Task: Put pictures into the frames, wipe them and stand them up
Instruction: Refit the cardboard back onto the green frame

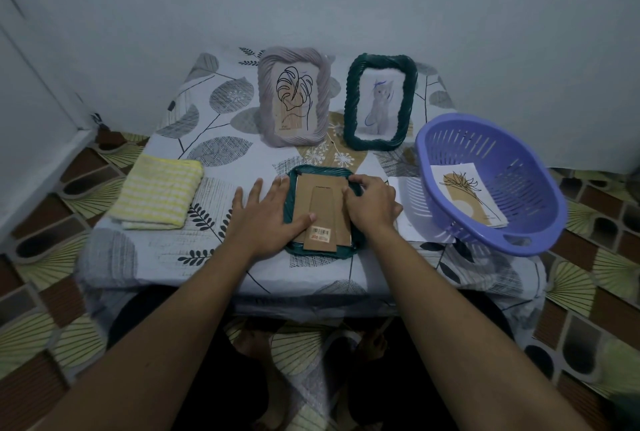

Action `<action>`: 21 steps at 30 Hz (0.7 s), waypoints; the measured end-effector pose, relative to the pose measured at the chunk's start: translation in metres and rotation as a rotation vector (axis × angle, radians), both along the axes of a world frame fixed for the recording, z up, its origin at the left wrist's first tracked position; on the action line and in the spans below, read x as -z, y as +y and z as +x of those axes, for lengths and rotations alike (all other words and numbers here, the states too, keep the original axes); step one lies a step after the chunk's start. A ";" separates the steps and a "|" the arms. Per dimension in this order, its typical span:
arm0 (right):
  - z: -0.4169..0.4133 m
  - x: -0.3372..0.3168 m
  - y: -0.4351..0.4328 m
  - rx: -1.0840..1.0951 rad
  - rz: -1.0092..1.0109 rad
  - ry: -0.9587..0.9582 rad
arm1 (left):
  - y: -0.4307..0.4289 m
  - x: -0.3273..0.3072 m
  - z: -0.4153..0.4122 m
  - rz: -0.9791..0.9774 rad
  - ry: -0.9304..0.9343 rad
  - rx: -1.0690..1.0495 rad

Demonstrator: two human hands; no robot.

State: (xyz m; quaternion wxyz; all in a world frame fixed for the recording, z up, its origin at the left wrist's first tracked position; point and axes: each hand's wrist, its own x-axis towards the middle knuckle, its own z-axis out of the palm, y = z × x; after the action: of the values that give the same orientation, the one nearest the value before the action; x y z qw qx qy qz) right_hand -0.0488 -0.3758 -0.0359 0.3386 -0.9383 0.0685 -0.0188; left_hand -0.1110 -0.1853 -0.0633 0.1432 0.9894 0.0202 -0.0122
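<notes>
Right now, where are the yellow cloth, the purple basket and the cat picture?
yellow cloth (159,193): head view, its middle.
purple basket (526,188): head view, inner wall.
cat picture (379,108): head view, cat's body.

bare cloth gap between yellow towel (160,192) and face-down frame (322,250)
</notes>
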 end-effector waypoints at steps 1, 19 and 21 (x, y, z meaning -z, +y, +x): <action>-0.001 0.000 0.000 -0.004 -0.004 -0.001 | 0.000 0.000 0.000 -0.003 -0.001 0.000; -0.039 0.014 -0.006 -0.450 -0.280 0.040 | 0.000 0.000 -0.001 -0.028 -0.023 -0.011; -0.040 0.014 -0.006 -0.454 -0.312 0.046 | 0.000 -0.002 -0.001 -0.056 -0.039 -0.017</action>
State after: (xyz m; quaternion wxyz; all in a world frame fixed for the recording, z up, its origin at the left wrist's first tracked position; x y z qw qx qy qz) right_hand -0.0888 -0.3815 -0.0495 0.1838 -0.9706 -0.1397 0.0687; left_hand -0.1121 -0.1857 -0.0615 0.1713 0.9849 0.0253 0.0076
